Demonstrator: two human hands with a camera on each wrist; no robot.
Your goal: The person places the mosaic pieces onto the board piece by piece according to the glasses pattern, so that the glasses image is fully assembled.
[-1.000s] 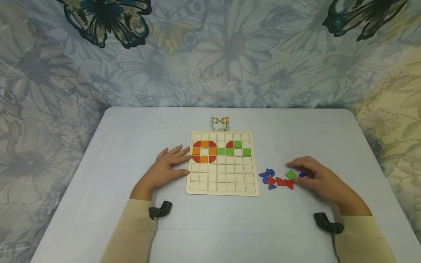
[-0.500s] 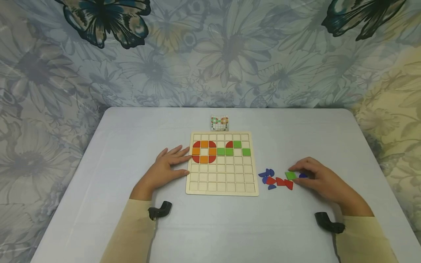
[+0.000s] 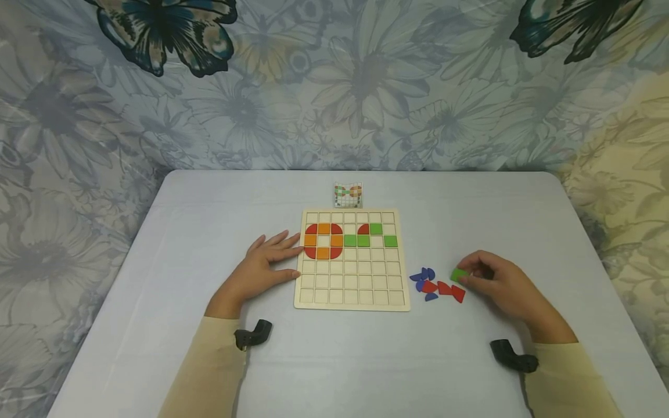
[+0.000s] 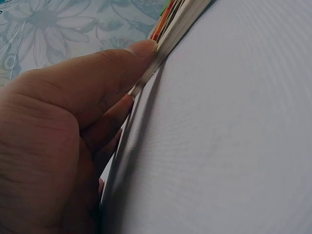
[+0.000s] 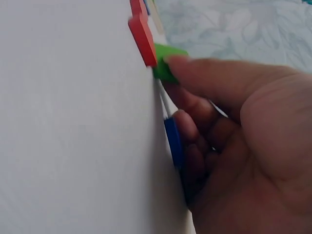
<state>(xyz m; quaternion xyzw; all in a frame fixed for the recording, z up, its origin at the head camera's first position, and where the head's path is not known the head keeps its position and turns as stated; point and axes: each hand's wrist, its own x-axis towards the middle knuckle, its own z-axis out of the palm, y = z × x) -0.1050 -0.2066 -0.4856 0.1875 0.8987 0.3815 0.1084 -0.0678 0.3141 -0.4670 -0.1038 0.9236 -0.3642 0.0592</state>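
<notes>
A wooden grid board (image 3: 352,283) lies mid-table, with red, orange and green tiles set in its upper cells. My left hand (image 3: 263,261) rests at the board's left edge, fingers spread and straight; in the left wrist view the thumb (image 4: 142,48) touches the board's side. Right of the board, my right hand (image 3: 502,284) pinches a green square tile (image 3: 458,274) between thumb and forefinger. Close by lie red tiles (image 3: 443,288) and several blue rounded tiles (image 3: 431,296). A blue tile (image 5: 173,141) sits beneath the curled fingers in the right wrist view.
A small pattern card (image 3: 348,195) lies just behind the board. The white table (image 3: 251,203) reaches back to a floral-patterned backdrop (image 3: 366,87). Black wrist-camera mounts (image 3: 514,357) are worn at both sleeves.
My right hand has closed its fingertips on the green tile and shifted it slightly left, tilting it. The hand now covers the nearby blue tile in the head view. My left hand stays put.
</notes>
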